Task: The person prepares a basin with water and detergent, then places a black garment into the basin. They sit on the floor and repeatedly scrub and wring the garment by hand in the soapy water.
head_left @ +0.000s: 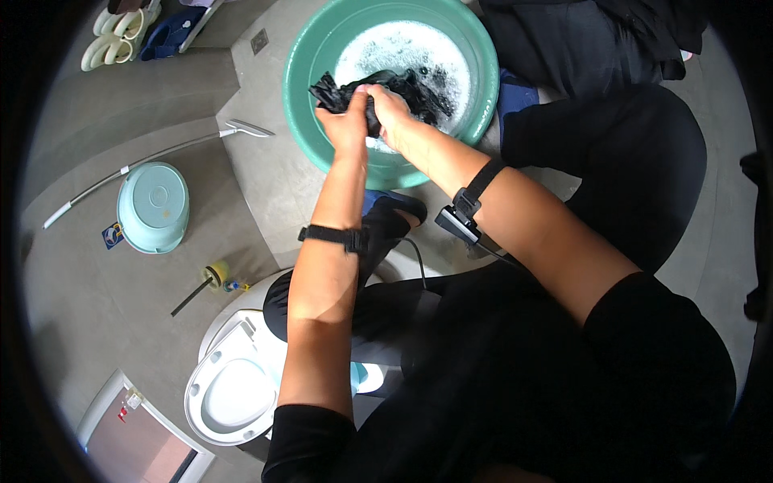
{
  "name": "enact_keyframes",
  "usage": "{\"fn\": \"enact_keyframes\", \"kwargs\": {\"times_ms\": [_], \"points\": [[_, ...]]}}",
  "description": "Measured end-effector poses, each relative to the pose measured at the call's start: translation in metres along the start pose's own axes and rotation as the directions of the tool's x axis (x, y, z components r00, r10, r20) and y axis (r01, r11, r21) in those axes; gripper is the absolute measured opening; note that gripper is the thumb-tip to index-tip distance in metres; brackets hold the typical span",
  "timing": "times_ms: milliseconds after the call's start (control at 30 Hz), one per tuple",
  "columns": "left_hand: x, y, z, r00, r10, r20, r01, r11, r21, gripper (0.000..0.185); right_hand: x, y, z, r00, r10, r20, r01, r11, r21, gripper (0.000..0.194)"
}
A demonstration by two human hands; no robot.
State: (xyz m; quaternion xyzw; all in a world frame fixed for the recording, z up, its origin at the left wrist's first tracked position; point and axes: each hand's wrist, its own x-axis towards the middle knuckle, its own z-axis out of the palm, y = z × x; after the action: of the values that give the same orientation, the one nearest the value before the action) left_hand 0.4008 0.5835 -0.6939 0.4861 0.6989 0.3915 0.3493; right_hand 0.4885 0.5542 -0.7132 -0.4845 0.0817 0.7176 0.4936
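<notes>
A wet black cloth (386, 81), likely a garment, is bunched up over a round green plastic basin (299, 121) on the floor. My left hand (347, 124) grips the cloth near its left end, and a crumpled end sticks out past the fingers. Close beside it, my right hand (389, 111) holds the same cloth, with the thumbs nearly touching. Part of the cloth trails to the right into water covered with white suds (386, 48). The fingers under the cloth are partly hidden.
Dark clothing (580, 48) lies right of the basin. A squeegee (247, 128) and an upturned light-blue basin (158, 199) are at the left wall, above a toilet (235, 392). Clogs (121, 36) sit at upper left. A floor drain (259, 41) is near the basin.
</notes>
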Motion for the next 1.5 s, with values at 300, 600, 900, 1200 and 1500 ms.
{"fn": "enact_keyframes", "kwargs": {"times_ms": [300,600,900,1200,1500], "points": [[-0.112,0.050,0.012,0.964,0.079,0.253,-0.133,0.969,0.207,0.062,0.027,0.003,-0.058,0.891,0.138,0.432,-0.257,0.939,0.229,0.044],[0.023,-0.002,-0.003,0.909,-0.402,0.105,0.396,0.915,0.081,0.116,0.018,0.008,-0.006,0.961,-0.257,-0.106,0.261,0.965,0.025,0.027],[-0.075,-0.001,0.020,0.991,-0.056,0.124,0.059,0.998,-0.017,0.041,0.029,-0.008,-0.053,0.995,0.099,-0.008,-0.097,0.987,0.130,0.055],[-0.020,-0.014,0.001,0.993,-0.116,0.023,0.116,0.993,0.011,0.063,0.031,-0.002,-0.030,0.994,-0.100,-0.040,0.105,0.987,0.124,0.025],[-0.012,-0.014,-0.008,0.682,-0.494,0.540,0.708,0.630,-0.318,0.049,0.004,0.004,-0.013,0.996,-0.057,-0.064,0.059,0.998,0.037,0.056]]}}
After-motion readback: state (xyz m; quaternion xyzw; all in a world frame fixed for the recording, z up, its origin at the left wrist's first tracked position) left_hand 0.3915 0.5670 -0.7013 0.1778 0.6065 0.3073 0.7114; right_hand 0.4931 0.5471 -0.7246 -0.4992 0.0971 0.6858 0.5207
